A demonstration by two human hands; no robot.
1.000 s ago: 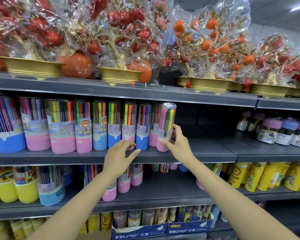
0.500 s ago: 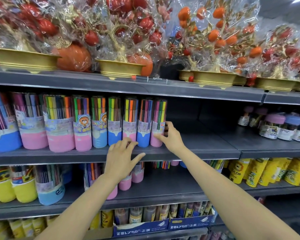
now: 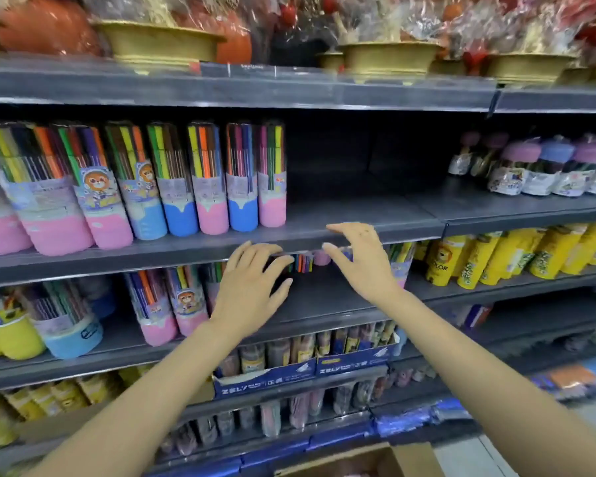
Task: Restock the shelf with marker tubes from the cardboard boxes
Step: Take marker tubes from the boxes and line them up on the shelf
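Both hands are empty, fingers loosely spread: the left hand (image 3: 252,290) before the lower shelf, the right hand (image 3: 362,259) at the edge of the shelf (image 3: 375,218). Marker tubes (image 3: 172,180) stand upright left of a bare stretch. A cardboard box (image 3: 365,459) is cut off below; everything is blurred.

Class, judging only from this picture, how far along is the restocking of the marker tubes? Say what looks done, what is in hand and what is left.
Done: a row of marker tubes stands upright on the shelf. In hand: nothing; the left hand and right hand are open and empty. Left: the bare shelf right of the row, with a cardboard box below.
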